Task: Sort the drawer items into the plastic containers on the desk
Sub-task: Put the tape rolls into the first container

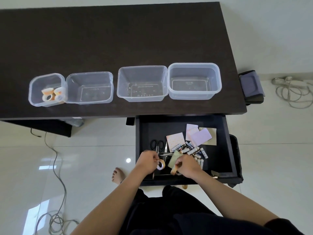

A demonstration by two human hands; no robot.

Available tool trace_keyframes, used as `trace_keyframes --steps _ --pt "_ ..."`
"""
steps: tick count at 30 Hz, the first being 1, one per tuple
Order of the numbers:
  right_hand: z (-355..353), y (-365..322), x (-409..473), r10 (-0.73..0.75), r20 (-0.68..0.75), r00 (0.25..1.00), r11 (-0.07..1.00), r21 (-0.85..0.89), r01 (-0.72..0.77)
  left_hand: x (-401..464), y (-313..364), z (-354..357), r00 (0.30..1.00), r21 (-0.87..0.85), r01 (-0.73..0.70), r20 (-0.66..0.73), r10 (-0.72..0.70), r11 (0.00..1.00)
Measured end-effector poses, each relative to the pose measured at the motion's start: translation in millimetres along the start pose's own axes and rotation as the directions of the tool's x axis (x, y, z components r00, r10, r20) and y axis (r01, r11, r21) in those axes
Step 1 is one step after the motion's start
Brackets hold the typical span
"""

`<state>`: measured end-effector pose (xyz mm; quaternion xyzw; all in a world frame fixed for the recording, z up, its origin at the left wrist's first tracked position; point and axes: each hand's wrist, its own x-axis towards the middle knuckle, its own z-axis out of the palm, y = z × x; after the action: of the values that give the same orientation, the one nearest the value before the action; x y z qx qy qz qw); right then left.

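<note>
Tape rolls: left hand (147,161) pinches one (160,164), right hand (187,165) another (174,169), over drawer (230,150) front edge; tape container (46,89) far up-left at bench (118,39) left end, nearer left hand

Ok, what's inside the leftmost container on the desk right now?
The leftmost container holds several small tape rolls, clustered at its near right corner. The exact count is unclear since they overlap. The other three containers look empty.
</note>
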<state>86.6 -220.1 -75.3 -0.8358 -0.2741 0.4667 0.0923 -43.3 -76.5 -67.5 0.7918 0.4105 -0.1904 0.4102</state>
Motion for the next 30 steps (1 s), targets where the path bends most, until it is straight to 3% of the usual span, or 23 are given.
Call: trace_keyframes --steps 7,19,24,30 --pt "-0.4 -9.8 0.9 -0.01 0.032 0.999 0.994 -0.105 0.013 -6.7 -4.0 -3.8 0.998 0.04 -0.053 0.018 0.052 0.998" --pt "-1.3 8.3 -4.2 -0.133 0.002 0.991 0.99 0.035 0.133 -20.4 1.0 0.1 1.0 -0.005 -0.024 -0.004 0.024 1.0" --pt "-4.2 5.4 -7.7 -0.166 -0.093 0.982 0.979 0.103 0.175 -29.1 6.6 -4.2 1.0 -0.056 -0.019 -0.025 0.018 0.998" --pt "-13.9 -27.1 -11.2 -0.211 -0.258 0.943 0.943 0.202 0.266 -39.0 13.2 -37.1 0.987 -0.15 -0.069 -0.152 0.046 0.986"
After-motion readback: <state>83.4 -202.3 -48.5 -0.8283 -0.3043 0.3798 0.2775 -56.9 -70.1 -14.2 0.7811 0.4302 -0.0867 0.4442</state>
